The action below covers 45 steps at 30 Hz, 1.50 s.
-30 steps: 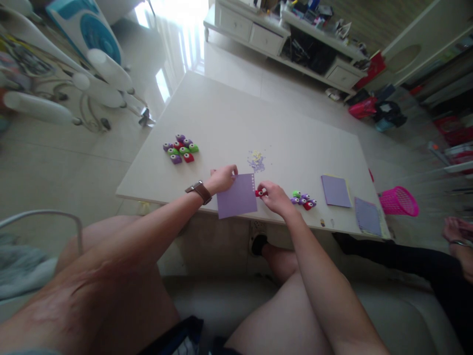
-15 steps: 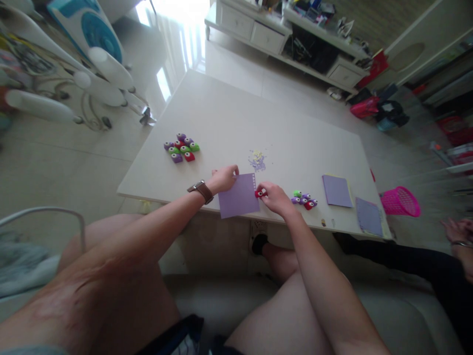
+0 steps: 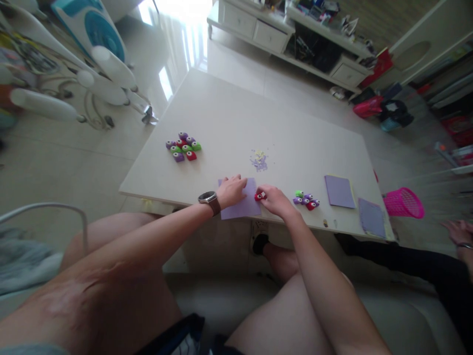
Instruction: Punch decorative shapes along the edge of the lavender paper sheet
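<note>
A purple sheet of paper (image 3: 236, 209) lies at the table's near edge, overhanging it slightly. My left hand (image 3: 233, 190) rests flat on the sheet with its fingers apart. At the sheet's right edge my right hand (image 3: 272, 198) grips a small red hole punch (image 3: 258, 196) with a round white top. Fingers hide part of the punch. Small purple and yellow paper bits (image 3: 260, 160) lie scattered beyond the sheet. To the left stands a group of purple, green and red punches (image 3: 184, 147). A smaller group of punches (image 3: 306, 199) sits right of my right hand.
On the white table (image 3: 229, 108), a stack of purple sheets (image 3: 339, 191) and another purple sheet (image 3: 371, 218) lie at the right. A pink basket (image 3: 404, 203) stands past that end. Another person's hand (image 3: 460, 231) shows at the far right.
My left hand has moved from the sheet's upper edge down onto its middle, and its fingers have spread. My right hand still holds the red punch at the sheet's right edge.
</note>
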Each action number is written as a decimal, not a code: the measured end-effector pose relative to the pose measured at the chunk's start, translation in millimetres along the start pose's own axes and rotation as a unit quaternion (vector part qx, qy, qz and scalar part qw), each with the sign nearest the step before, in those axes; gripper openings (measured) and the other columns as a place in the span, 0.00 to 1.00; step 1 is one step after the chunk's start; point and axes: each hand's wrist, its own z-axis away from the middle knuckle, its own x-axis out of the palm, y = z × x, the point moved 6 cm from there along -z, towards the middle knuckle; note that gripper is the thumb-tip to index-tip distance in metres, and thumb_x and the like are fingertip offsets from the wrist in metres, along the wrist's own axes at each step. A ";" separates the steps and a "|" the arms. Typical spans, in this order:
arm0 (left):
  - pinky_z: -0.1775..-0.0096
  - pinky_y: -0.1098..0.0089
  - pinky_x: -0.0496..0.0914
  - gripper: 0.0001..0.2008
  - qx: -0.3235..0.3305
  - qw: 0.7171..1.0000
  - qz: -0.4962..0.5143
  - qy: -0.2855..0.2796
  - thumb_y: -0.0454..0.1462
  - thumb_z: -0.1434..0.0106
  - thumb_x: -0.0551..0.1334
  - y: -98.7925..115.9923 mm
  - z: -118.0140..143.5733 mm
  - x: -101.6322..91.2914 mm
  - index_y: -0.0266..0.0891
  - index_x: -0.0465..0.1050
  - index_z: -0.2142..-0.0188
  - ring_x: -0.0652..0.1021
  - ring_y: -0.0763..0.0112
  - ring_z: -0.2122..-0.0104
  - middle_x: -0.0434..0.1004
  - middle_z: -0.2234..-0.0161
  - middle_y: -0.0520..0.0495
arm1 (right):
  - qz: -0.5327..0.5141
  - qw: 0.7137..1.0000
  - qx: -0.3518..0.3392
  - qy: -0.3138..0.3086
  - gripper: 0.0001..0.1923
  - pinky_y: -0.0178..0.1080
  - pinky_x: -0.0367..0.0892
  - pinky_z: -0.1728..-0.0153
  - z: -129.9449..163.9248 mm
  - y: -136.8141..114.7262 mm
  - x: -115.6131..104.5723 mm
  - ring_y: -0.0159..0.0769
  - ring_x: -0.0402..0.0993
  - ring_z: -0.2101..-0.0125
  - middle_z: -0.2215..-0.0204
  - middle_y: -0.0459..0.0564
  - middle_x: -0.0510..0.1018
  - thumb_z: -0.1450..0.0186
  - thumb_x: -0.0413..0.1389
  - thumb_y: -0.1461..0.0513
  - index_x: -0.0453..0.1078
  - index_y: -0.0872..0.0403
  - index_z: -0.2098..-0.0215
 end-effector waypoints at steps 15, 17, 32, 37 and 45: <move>0.46 0.52 0.66 0.13 -0.001 0.999 0.005 -0.041 0.41 0.35 0.65 -1.6 -0.7 11.2 0.40 0.72 0.52 0.76 0.50 0.47 0.76 0.48 0.37 | -0.116 0.990 0.079 -0.030 0.07 0.35 0.70 0.60 3.0 17.1 -7.8 0.36 0.80 0.63 0.61 0.49 0.84 0.35 0.65 0.61 0.77 0.52 0.59; 0.46 0.53 0.66 0.13 0.000 0.999 0.006 -0.042 0.42 0.35 0.65 -1.9 -0.8 11.5 0.41 0.72 0.53 0.76 0.50 0.46 0.76 0.47 0.37 | -0.135 0.986 0.094 -0.035 0.07 0.36 0.70 0.59 3.4 19.2 -8.5 0.36 0.80 0.63 0.59 0.50 0.84 0.34 0.64 0.59 0.77 0.53 0.59; 0.46 0.53 0.65 0.12 0.010 0.999 0.017 -0.030 0.41 0.36 0.65 -5.3 -4.7 17.5 0.42 0.72 0.54 0.75 0.51 0.46 0.77 0.49 0.39 | -0.159 0.983 0.092 -0.010 0.04 0.37 0.70 0.56 -1.4 15.0 -9.4 0.37 0.80 0.61 0.60 0.50 0.85 0.34 0.64 0.61 0.78 0.53 0.62; 0.45 0.53 0.65 0.12 0.010 0.999 0.022 -0.029 0.42 0.36 0.65 -7.1 -6.1 19.3 0.43 0.72 0.54 0.75 0.51 0.46 0.77 0.48 0.39 | -0.157 0.983 0.090 -0.011 0.03 0.36 0.70 0.56 -1.2 13.8 -9.9 0.37 0.80 0.61 0.60 0.50 0.85 0.34 0.64 0.61 0.78 0.53 0.62; 0.46 0.52 0.66 0.13 0.013 0.999 0.014 -0.031 0.42 0.36 0.65 -5.6 -5.9 18.1 0.41 0.73 0.53 0.76 0.50 0.48 0.77 0.49 0.38 | -0.152 0.984 0.097 0.003 0.03 0.37 0.70 0.56 -2.0 13.1 -10.8 0.37 0.80 0.62 0.61 0.50 0.85 0.34 0.64 0.62 0.77 0.53 0.63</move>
